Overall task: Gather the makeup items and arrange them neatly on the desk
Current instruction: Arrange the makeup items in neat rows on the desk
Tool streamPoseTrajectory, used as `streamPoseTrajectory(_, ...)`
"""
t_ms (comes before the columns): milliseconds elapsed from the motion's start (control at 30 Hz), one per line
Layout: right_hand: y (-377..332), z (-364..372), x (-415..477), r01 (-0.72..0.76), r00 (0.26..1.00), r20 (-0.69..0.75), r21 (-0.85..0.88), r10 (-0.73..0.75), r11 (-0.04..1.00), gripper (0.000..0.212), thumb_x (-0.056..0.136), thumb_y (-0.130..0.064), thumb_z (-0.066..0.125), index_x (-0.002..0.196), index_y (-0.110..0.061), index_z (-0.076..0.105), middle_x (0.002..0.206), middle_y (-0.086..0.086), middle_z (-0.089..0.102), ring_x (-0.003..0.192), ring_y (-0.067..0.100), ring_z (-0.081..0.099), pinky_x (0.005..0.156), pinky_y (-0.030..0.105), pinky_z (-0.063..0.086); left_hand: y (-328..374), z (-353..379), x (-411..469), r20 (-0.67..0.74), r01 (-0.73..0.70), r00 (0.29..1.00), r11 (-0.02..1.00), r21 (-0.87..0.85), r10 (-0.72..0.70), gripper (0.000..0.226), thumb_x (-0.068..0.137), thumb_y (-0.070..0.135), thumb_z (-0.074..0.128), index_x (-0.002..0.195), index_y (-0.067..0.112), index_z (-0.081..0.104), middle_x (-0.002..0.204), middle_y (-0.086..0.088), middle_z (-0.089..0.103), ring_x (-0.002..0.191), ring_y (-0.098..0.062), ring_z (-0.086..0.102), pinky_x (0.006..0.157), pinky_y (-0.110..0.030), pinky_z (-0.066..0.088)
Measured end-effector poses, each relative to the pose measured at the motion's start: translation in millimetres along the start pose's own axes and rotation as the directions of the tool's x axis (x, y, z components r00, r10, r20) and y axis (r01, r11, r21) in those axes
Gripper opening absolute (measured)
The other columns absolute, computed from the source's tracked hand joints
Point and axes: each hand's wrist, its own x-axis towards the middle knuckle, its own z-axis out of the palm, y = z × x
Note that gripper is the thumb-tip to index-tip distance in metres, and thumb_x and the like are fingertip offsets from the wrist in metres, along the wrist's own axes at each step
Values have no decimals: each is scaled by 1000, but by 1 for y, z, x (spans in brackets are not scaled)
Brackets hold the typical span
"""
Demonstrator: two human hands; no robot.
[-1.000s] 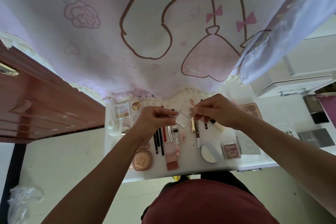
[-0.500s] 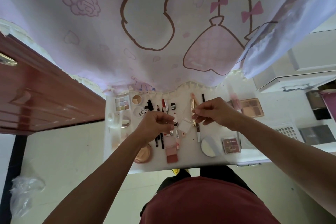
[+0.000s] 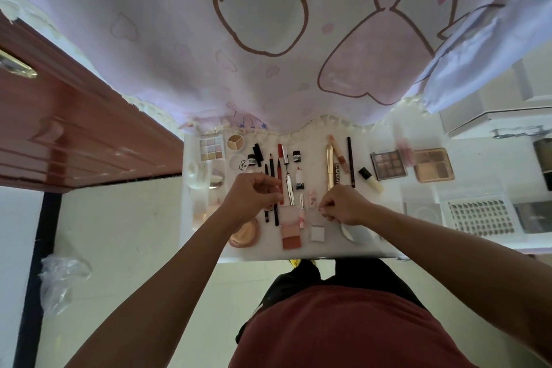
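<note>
While both hands hover low over the white desk, the makeup lies in rows beneath them. At the desk's 10 o'clock corner sits a pastel palette, with a round concealer pot just beside it.

The left hand has its fingers curled in toward the thumb; I cannot tell whether they pinch anything. A peach compact lies at its 6 o'clock, the black pencils run out from under its fingertips toward 12 o'clock, and the red pencil and silver tube lie just beside its fingertips at 3 o'clock. A blush palette lies at its 5 o'clock.

The right hand is curled too, fingertips bunched at the far edge of a small clear case; whether they grip it cannot be told. A white square lies at this hand's 7 o'clock and a gold tube at its 12 o'clock. Two eyeshadow palettes, grey and rose-gold, lie well apart at 2 o'clock.
</note>
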Motion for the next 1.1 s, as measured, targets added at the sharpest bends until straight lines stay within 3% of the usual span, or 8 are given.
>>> streamPoseTrajectory(200,-2,4,5,20,997,-67,-76,-26,997,17,89,-12,66,102,-12,77,92,2,73,71,8,59,73,21,47,-2,-1,1,-3,5,1000,1000,-5,-5,25,78,-6,73,102,3,68,80,-7,71,64,-4,67,63,-22,58)
streamPoseTrajectory(433,2,-12,4,-9,987,-158,-91,-6,996,12,87,-16,67,92,-12,77,89,2,72,83,17,68,74,25,49,3,-3,7,-10,13,1000,1000,8,-12,25,78,-2,75,101,4,69,86,-13,71,66,-12,64,58,-18,54)
streamPoseTrajectory(500,2,-25,6,-40,974,-225,-111,14,993,13,87,-21,66,92,-15,76,94,0,70,80,18,64,71,25,47,4,-4,9,-17,21,1000,1000,5,-21,24,79,-2,75,101,5,69,85,-12,70,65,-13,63,54,-16,50)
streamPoseTrajectory(600,1,-40,11,-131,940,-334,-152,73,980,16,89,-26,61,95,-21,75,95,1,70,80,20,60,65,27,43,6,-6,15,-27,4,1000,1000,8,-3,23,78,0,76,99,10,69,90,-14,71,74,-17,66,62,-23,55)
streamPoseTrajectory(700,-3,-42,22,-200,925,-354,-144,138,969,16,87,-29,63,96,-22,73,93,1,69,78,20,59,63,27,41,8,-6,18,-73,6,997,1000,8,-6,20,81,1,74,98,9,69,90,-16,71,73,-16,66,63,-22,56)
streamPoseTrajectory(833,-10,-35,36,-261,907,-375,-149,190,954,35,83,-40,65,113,-22,67,79,0,66,75,21,63,68,31,51,9,-8,20,-158,17,987,999,29,-13,13,84,4,71,94,10,69,87,-15,72,73,-19,67,63,-24,56)
streamPoseTrajectory(933,-15,-33,43,-299,888,-402,-130,225,945,55,83,-48,66,131,-22,57,79,0,66,79,24,64,71,31,50,8,-11,21,-188,29,982,999,39,-21,10,85,4,70,94,9,69,87,-15,72,73,-20,66,63,-26,57)
streamPoseTrajectory(1100,-23,-39,49,-354,870,-386,-54,307,934,56,82,-44,68,131,-20,55,85,3,65,82,26,62,69,30,46,6,-13,23,-193,43,981,998,53,-32,12,85,3,70,96,6,69,88,-15,72,74,-21,67,65,-30,57)
